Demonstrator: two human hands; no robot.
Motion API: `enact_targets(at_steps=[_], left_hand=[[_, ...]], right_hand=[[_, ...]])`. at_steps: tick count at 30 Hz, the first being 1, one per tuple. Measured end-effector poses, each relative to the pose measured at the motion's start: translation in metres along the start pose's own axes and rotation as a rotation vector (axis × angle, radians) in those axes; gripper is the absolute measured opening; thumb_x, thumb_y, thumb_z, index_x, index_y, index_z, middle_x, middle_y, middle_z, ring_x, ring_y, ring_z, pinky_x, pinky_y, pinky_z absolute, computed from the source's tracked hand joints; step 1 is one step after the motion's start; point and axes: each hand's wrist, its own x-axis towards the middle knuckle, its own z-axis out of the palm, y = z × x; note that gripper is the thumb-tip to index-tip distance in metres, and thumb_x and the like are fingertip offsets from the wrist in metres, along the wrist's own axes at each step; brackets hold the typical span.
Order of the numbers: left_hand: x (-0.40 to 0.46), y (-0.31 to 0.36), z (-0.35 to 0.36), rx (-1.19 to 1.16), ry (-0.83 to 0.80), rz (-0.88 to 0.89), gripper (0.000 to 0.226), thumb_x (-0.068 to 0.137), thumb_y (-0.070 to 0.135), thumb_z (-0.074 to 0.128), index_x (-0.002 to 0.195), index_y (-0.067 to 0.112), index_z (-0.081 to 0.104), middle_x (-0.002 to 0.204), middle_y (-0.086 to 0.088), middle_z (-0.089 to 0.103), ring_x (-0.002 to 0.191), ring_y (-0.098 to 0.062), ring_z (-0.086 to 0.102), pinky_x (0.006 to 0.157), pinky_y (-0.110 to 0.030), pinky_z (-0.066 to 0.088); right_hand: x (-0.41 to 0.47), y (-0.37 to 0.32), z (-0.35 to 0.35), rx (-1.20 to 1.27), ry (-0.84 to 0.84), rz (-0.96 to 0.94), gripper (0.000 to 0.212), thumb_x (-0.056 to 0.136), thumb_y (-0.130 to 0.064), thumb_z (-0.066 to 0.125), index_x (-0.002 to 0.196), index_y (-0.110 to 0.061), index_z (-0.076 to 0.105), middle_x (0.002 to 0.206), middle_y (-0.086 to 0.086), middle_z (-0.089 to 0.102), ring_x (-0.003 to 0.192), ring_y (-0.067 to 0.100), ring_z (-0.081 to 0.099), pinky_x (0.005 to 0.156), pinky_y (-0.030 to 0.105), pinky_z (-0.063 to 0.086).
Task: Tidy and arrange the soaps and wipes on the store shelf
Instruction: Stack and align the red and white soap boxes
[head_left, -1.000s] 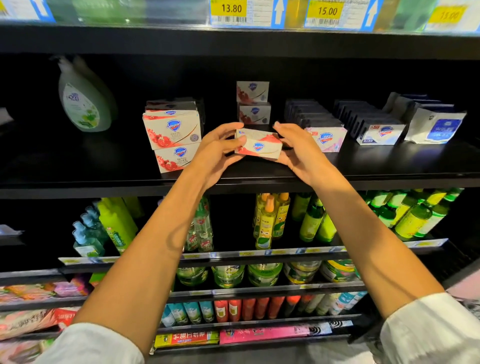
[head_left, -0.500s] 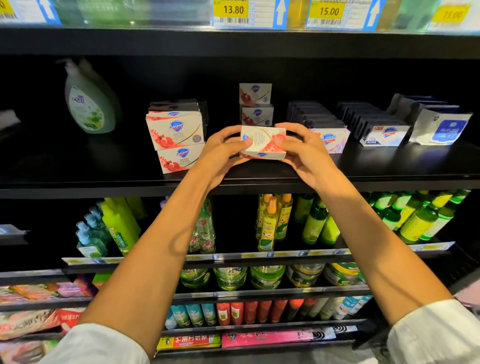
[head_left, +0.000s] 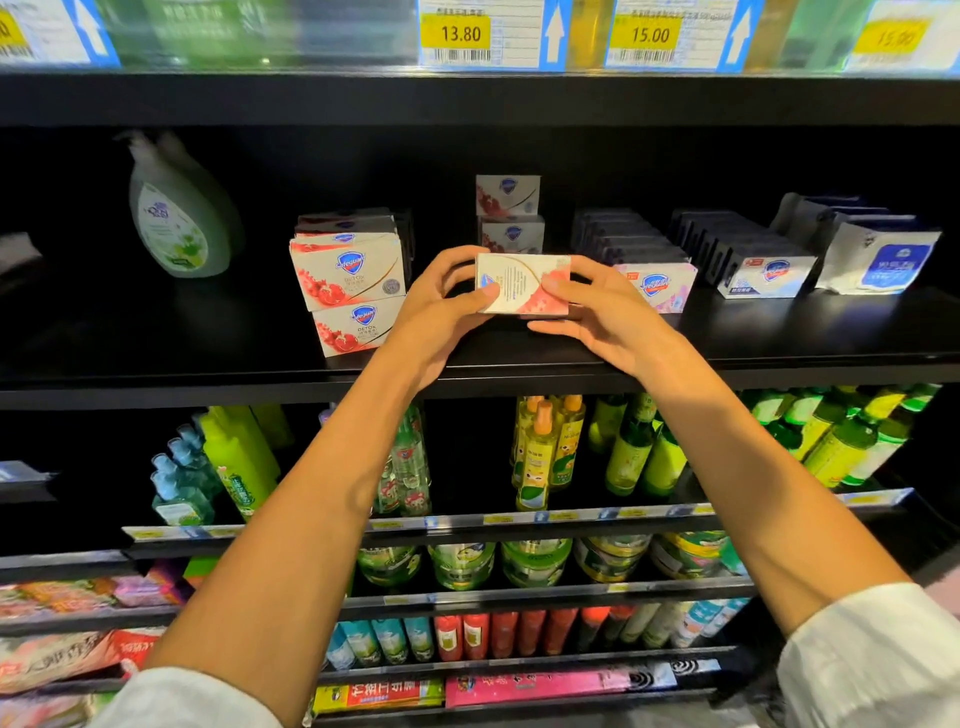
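We grip a soap box (head_left: 522, 283) between our left hand (head_left: 444, 306) and right hand (head_left: 597, 317), one at each end, its long axis crosswise, just above the shelf (head_left: 779, 332) front.

I see both bare forearms reaching up and forward, converging on the soap box (head_left: 522, 283). My left hand (head_left: 441, 306) grips its left end, thumb across the front face, fingers curled behind. My right hand (head_left: 597, 312) pinches the right end, thumb on the front, fingers underneath.
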Motion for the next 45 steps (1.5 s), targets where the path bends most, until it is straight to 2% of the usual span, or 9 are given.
enact_targets(at_steps=[9, 14, 17, 20, 25, 28, 35, 38, 45], left_hand=[[-0.002, 0.006, 0.003, -0.075, 0.013, -0.107, 0.037, 0.102, 0.022, 0.065, 0.136, 0.008, 0.059, 0.128, -0.016, 0.070, 0.118, -0.030, 0.070, 0.096, -0.049, 0.060], [-0.002, 0.006, 0.001, -0.072, 0.013, -0.120, 0.034, 0.102, 0.018, 0.065, 0.131, 0.001, 0.064, 0.122, -0.018, 0.073, 0.116, -0.033, 0.071, 0.103, -0.053, 0.055], [-0.003, 0.007, 0.001, -0.046, 0.020, -0.117, 0.029, 0.100, 0.016, 0.067, 0.125, 0.003, 0.067, 0.121, -0.018, 0.074, 0.117, -0.030, 0.071, 0.106, -0.051, 0.054], [-0.003, 0.006, 0.001, -0.038, 0.019, -0.095, 0.024, 0.099, 0.015, 0.068, 0.121, 0.006, 0.067, 0.123, -0.018, 0.072, 0.119, -0.030, 0.070, 0.107, -0.049, 0.054], [-0.005, 0.005, -0.001, -0.045, 0.002, -0.035, 0.025, 0.098, 0.013, 0.069, 0.122, 0.008, 0.067, 0.124, -0.015, 0.070, 0.123, -0.030, 0.066, 0.105, -0.046, 0.055], [-0.006, 0.006, -0.002, -0.048, -0.026, -0.009, 0.029, 0.097, 0.010, 0.069, 0.125, 0.006, 0.065, 0.126, -0.014, 0.068, 0.126, -0.030, 0.063, 0.106, -0.047, 0.054], [-0.004, 0.006, 0.000, -0.140, -0.010, -0.073, 0.043, 0.097, 0.010, 0.071, 0.137, 0.004, 0.060, 0.133, -0.018, 0.064, 0.126, -0.032, 0.064, 0.102, -0.052, 0.056], [-0.002, 0.006, 0.002, -0.140, 0.003, -0.117, 0.043, 0.097, 0.016, 0.071, 0.136, 0.002, 0.060, 0.127, -0.018, 0.069, 0.121, -0.032, 0.068, 0.102, -0.050, 0.057], [-0.005, 0.010, 0.001, -0.146, 0.008, -0.154, 0.045, 0.095, 0.005, 0.070, 0.138, 0.004, 0.059, 0.127, -0.017, 0.072, 0.115, -0.030, 0.072, 0.098, -0.043, 0.059]], right_hand=[[-0.006, 0.004, -0.005, 0.000, -0.022, -0.093, 0.049, 0.093, 0.006, 0.069, 0.139, -0.004, 0.055, 0.125, 0.020, 0.072, 0.121, 0.032, 0.069, 0.092, 0.037, 0.062], [-0.010, 0.003, -0.003, -0.030, -0.044, -0.100, 0.048, 0.094, 0.006, 0.068, 0.139, -0.002, 0.055, 0.126, 0.020, 0.071, 0.122, 0.030, 0.068, 0.092, 0.034, 0.061], [-0.010, 0.001, -0.002, -0.045, -0.048, -0.083, 0.042, 0.097, 0.000, 0.067, 0.137, -0.002, 0.057, 0.128, 0.018, 0.070, 0.124, 0.030, 0.067, 0.094, 0.033, 0.060], [-0.010, 0.001, -0.002, -0.015, -0.045, -0.061, 0.034, 0.103, -0.015, 0.063, 0.134, -0.004, 0.062, 0.132, 0.020, 0.069, 0.126, 0.032, 0.066, 0.105, 0.045, 0.055], [-0.009, -0.001, 0.003, 0.040, 0.013, -0.007, 0.038, 0.104, -0.033, 0.061, 0.129, -0.005, 0.066, 0.125, 0.019, 0.072, 0.118, 0.035, 0.070, 0.103, 0.050, 0.055], [-0.010, 0.000, 0.001, 0.030, -0.004, -0.030, 0.037, 0.104, -0.025, 0.062, 0.132, -0.001, 0.064, 0.127, 0.023, 0.070, 0.118, 0.039, 0.069, 0.102, 0.047, 0.056], [-0.006, 0.006, -0.008, 0.024, -0.008, -0.110, 0.036, 0.098, -0.004, 0.066, 0.134, 0.000, 0.064, 0.133, 0.024, 0.066, 0.126, 0.031, 0.065, 0.104, 0.044, 0.056], [-0.006, 0.007, -0.010, -0.011, 0.004, -0.126, 0.040, 0.095, -0.001, 0.068, 0.135, -0.003, 0.064, 0.133, 0.022, 0.066, 0.126, 0.029, 0.065, 0.104, 0.043, 0.056], [-0.009, 0.005, -0.009, -0.064, -0.030, -0.118, 0.046, 0.093, 0.002, 0.070, 0.136, -0.010, 0.064, 0.138, 0.015, 0.065, 0.126, 0.027, 0.065, 0.104, 0.044, 0.056]])
